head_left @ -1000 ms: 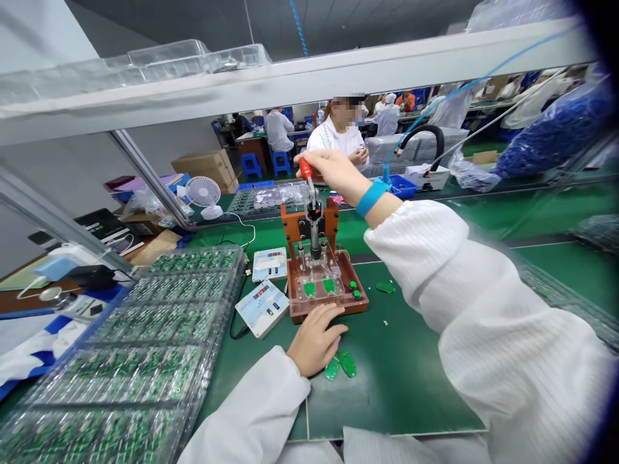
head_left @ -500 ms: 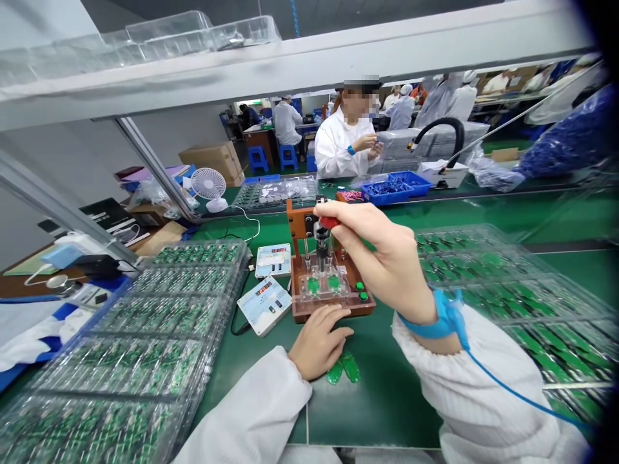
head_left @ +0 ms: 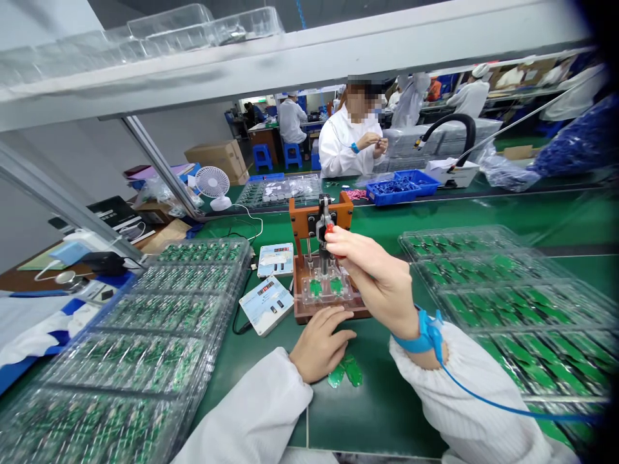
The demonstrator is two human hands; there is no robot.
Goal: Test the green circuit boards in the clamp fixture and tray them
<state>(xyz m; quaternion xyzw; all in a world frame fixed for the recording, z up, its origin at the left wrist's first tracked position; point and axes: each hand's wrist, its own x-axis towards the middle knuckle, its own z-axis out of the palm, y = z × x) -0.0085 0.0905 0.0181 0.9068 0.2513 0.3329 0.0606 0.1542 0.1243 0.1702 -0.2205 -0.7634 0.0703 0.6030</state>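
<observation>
A test fixture (head_left: pixel 300 310) with a brown base and an orange upright frame stands in the middle of the bench. My right hand (head_left: pixel 380 280), wearing a blue wrist strap, is closed around the red-tipped lever (head_left: pixel 329 229) of its toggle clamp. Below the clamp, a clear plate (head_left: pixel 325 291) lies over two small green circuit boards (head_left: pixel 336 285). My left hand (head_left: pixel 320 345) lies flat with fingers stretched out against the fixture's front edge. Loose green circuit boards (head_left: pixel 353 370) lie on the bench just right of it, partly hidden by that hand.
Two white meter boxes (head_left: pixel 267 306) with red digits sit left of the fixture. Clear trays of circuit boards (head_left: pixel 164 316) are stacked at left, with more trays (head_left: pixel 503 283) at right. A fan (head_left: pixel 213 183) and blue bin (head_left: pixel 403 187) stand behind; a co-worker (head_left: pixel 351 142) faces the bench.
My right hand has swung the red lever downward and towards me, and now hides the fixture's green buttons. My left hand stays in place. The view has shifted slightly.
</observation>
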